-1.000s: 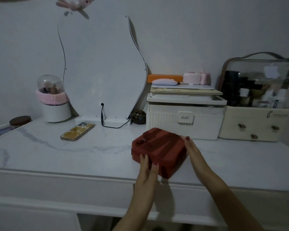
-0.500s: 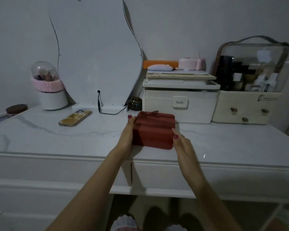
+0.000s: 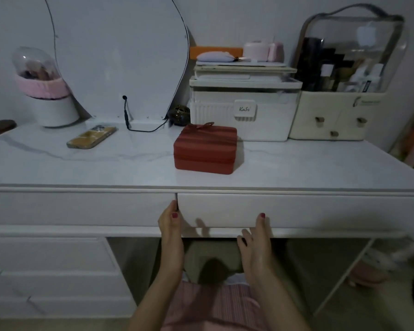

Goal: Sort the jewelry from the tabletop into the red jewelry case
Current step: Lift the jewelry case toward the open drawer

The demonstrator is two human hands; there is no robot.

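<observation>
Fingers of both hands hidden beneath drawer front.

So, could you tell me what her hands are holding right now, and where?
Both hands, left and right, grip the drawer front at its lower edge; the red case sits unheld.

White marble-look tabletop, grey veins on the left part, drawer fronts under its near edge. Red jewelry case shut, near centre; gold-cased phone flat, left of it; curvy mirror on a white base at the far edge, black cable trailing from it, small dark ornament beside the base. Far left: white pot with clear dome and pink band, dark round lid at the edge; far right: ribbed white box and cream cosmetics organiser, side by side.
</observation>
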